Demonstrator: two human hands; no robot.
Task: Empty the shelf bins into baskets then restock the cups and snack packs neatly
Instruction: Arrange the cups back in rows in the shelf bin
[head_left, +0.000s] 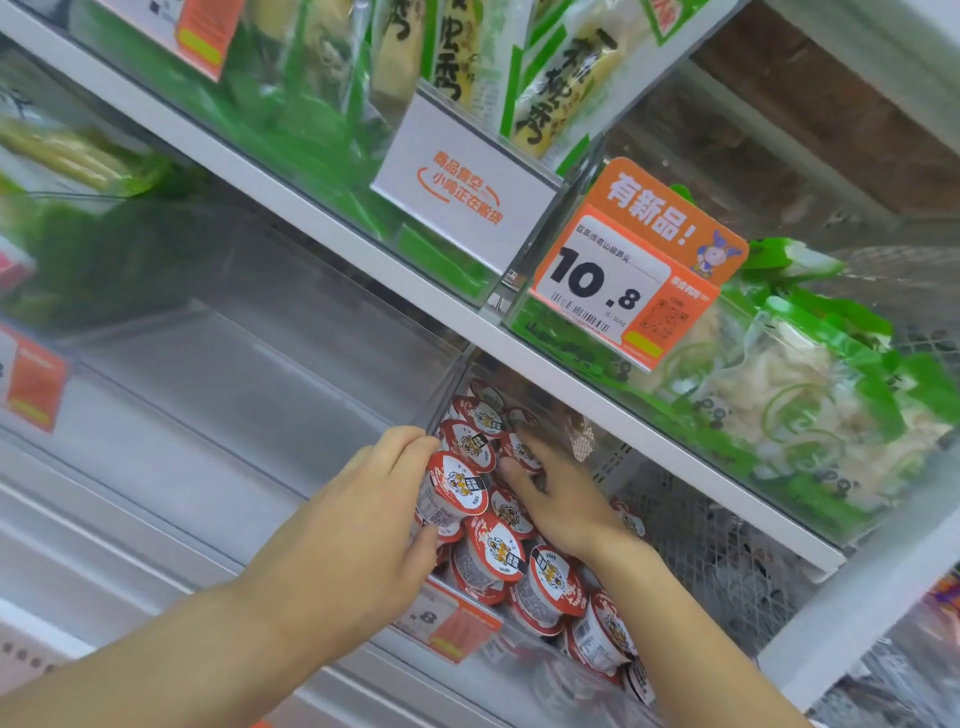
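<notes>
The left forearm crosses the lower foreground, and the left hand (363, 525) at its end grips a cup (457, 493) — fingers over the top edge, thumb under it — with the red-and-white lid tilted toward the camera. That cup sits at the left end of a pile of cups (524, 551) of the same kind, heaped on their sides in a clear bin (519, 670) on the lower shelf. The right hand (556, 493) lies flat on the pile, fingers stretched out and reaching deeper into the bin; it holds nothing. An orange price tag (449, 626) hangs on the bin's front, partly behind the left wrist.

To the left, the neighbouring clear bin (234, 364) shows only bare plastic. Above, a white shelf rail (571, 374) runs diagonally. Over it, bins hold green snack packs (810, 374), with an orange tag reading 10.8 (628, 275) and a white sign (462, 192) with orange lettering clipped to the front.
</notes>
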